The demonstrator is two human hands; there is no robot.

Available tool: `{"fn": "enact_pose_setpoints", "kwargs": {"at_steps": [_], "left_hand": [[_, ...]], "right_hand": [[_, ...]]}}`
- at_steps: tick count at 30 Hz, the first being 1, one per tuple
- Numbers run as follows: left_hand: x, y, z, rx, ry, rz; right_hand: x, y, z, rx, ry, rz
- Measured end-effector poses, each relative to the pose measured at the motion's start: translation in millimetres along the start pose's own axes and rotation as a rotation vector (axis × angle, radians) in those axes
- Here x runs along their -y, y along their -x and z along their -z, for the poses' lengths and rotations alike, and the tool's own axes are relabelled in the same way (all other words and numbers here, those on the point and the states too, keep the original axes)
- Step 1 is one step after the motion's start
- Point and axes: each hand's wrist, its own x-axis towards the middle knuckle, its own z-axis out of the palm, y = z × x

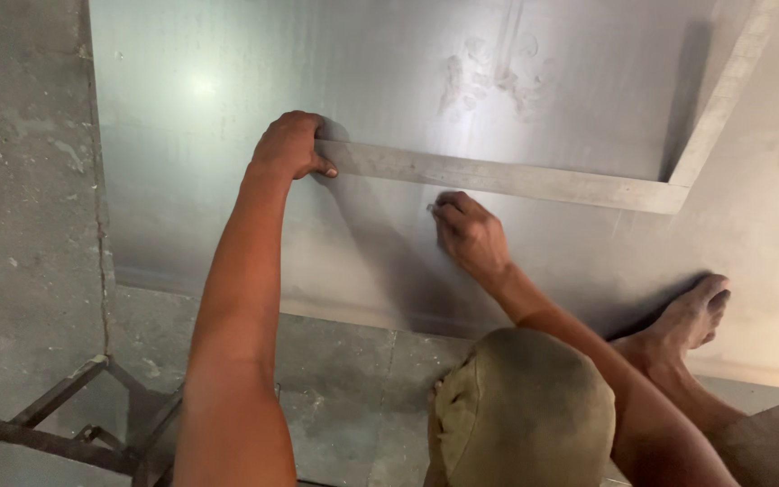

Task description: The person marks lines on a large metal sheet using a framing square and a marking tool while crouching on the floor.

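A long L-shaped metal square (516,180) lies on a large flat metal sheet (227,90) spread over the concrete floor (20,225), left hand (288,144) at its end, right hand (469,236) just below, bare foot (691,316) on the sheet at right.

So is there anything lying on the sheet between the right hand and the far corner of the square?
Nothing visible. The right hand sits just below the metal square, and the metal sheet along that edge looks bare up to the corner.
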Motion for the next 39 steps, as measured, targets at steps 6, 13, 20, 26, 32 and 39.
{"fn": "enact_pose_setpoints", "kwargs": {"at_steps": [6, 13, 20, 26, 32, 39], "left_hand": [[-2, -1, 1, 0.025, 0.021, 0.050], [2, -1, -1, 0.005, 0.029, 0.031], [1, 0, 1, 0.021, 0.054, 0.052], [-1, 0, 0, 0.026, 0.046, 0.068], [0, 0, 1, -0.017, 0.044, 0.040], [-1, 0, 0, 0.021, 0.048, 0.074]], "right_hand": [[-1, 7, -7, 0.106, -0.067, -0.253], [1, -19, -20, 0.058, -0.091, -0.274], [3, -25, -23, 0.055, -0.040, -0.241], [-1, -25, -27, 0.093, -0.070, -0.280], [1, -17, -21, 0.027, -0.045, -0.234], [-4, -15, -24, 0.044, -0.071, -0.288]]}}
